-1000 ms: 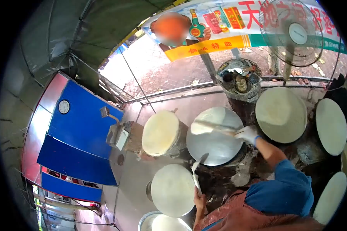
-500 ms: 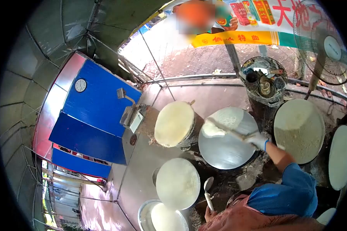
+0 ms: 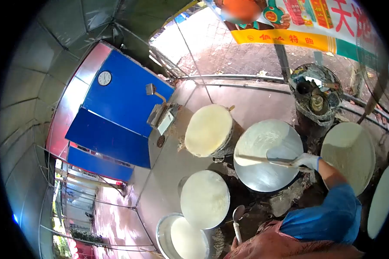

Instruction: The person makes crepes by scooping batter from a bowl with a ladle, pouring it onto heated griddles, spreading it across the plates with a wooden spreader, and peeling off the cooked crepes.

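Observation:
My right hand point(image 3: 307, 161), in a white glove, is closed on the handle of a long wooden scraper point(image 3: 263, 160). The scraper lies nearly level across the round metal griddle point(image 3: 268, 180), low over or on its surface. A thin whitish film of batter point(image 3: 263, 134) covers the griddle's far left part, while the near part looks bare and shiny. Low in the view, my left hand point(image 3: 234, 244) is partly hidden by my clothing. Its fingers are around the pale handle of a ladle point(image 3: 238, 213), whose bowl points away from me.
Other round, pale-coated surfaces stand around: one far left point(image 3: 208, 129), one nearer left point(image 3: 205, 198), one right point(image 3: 349, 151). A metal basin point(image 3: 162, 233) contains something whitish. Behind the griddle stands a drum point(image 3: 315, 114) with objects on top. A fan is partly visible at far right.
The scraper has swung towards me across the griddle. The thick white patch near its tip now shows as a thin smear. The camera view has shifted; the left hand still has the ladle.

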Motion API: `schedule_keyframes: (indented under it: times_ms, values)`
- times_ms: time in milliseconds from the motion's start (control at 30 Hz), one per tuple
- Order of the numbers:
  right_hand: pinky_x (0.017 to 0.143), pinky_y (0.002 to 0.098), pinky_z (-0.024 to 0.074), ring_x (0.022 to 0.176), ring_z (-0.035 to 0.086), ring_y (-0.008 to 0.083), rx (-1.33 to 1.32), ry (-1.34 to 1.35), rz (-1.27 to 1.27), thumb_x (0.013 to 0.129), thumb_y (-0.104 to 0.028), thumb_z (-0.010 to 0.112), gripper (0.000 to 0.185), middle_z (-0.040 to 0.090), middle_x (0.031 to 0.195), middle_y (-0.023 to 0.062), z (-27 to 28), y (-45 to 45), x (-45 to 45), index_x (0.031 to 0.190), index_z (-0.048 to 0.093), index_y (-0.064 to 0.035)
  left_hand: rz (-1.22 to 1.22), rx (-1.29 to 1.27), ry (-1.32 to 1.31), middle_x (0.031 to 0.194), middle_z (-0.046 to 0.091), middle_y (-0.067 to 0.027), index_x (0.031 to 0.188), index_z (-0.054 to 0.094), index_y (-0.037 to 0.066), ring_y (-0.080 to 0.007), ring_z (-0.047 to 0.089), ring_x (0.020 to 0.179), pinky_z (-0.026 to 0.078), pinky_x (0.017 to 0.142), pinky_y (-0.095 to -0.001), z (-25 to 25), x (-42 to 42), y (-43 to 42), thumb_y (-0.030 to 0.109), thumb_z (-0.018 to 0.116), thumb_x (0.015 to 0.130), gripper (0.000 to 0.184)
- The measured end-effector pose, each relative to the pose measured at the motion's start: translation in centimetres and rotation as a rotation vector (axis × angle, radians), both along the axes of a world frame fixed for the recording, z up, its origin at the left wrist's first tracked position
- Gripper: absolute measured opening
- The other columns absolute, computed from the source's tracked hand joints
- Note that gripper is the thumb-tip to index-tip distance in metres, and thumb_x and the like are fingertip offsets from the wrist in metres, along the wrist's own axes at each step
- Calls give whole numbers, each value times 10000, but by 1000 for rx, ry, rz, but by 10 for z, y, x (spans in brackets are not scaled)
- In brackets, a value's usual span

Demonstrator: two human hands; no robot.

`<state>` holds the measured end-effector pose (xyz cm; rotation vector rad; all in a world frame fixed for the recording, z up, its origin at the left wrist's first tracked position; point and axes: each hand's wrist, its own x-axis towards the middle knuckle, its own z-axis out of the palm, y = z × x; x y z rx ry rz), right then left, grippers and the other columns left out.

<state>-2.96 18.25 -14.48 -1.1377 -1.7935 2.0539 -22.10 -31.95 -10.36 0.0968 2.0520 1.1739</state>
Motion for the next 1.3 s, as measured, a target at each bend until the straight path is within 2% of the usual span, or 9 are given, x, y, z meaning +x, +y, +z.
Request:
schedule_keyframes:
  times_ms: [167,500,633,800,900,1067,1233,1267,1300]
  values:
    - [392,318,352,428,472,143,-37,-80,-91,730,-205,735,201,550,545,45,97,54,-32,733,678,-12,34,-24,-15,956,551,-50,1365,411,80,-125,517,746,419,638,-283,5,8,0,0,599,797,604]
    - [622,323,460,685,587,169,-35,-95,221,661,-189,806,263,678,777,76,15,43,21,822,723,1,82,-32,-44,883,540,-39,1357,419,90,-114,504,693,401,588,-275,9,19,-4,-1,593,800,590]
    - [386,325,348,393,449,150,-23,-66,-32,684,-229,717,245,540,521,55,73,69,-59,606,603,-26,75,-41,-45,853,536,-34,1354,422,94,-110,498,671,393,568,-272,15,23,-9,-2,591,802,585]
    - [383,328,329,394,441,140,-12,-335,288,689,-284,714,285,531,519,50,76,44,-40,565,579,-66,69,-57,-59,817,530,-29,1350,426,98,-104,491,644,384,543,-268,22,26,-25,-2,587,803,579]
    - [461,316,431,497,530,132,13,-95,329,642,-180,770,266,616,640,58,-9,49,28,862,733,-35,93,-49,-68,795,527,-25,1348,429,101,-101,487,628,379,528,-266,22,29,-34,-2,586,804,575]
    - [423,320,376,436,491,134,-40,-131,165,657,-194,734,197,563,533,29,56,68,-34,746,707,-21,87,-42,-80,758,522,-20,1344,433,106,-95,480,601,370,504,-262,23,25,-42,-3,582,806,569]
    - [453,342,379,452,477,156,543,-169,531,649,-258,719,210,574,541,55,14,54,-21,660,677,-52,4,0,-73,721,516,-15,1340,437,111,-90,474,574,361,479,-258,19,-3,-70,-4,579,807,563]
    - [468,342,385,483,492,148,166,-261,476,673,-260,697,201,579,554,53,35,42,24,667,679,-60,-13,13,-75,714,515,-13,1339,438,112,-89,472,569,359,474,-258,17,-10,-81,-4,579,808,562]
    - [472,330,386,487,488,119,600,82,608,683,-257,684,204,567,540,44,42,28,60,654,668,-56,-26,28,-79,706,514,-12,1338,438,113,-87,471,563,357,469,-257,15,-16,-93,-4,578,808,560]
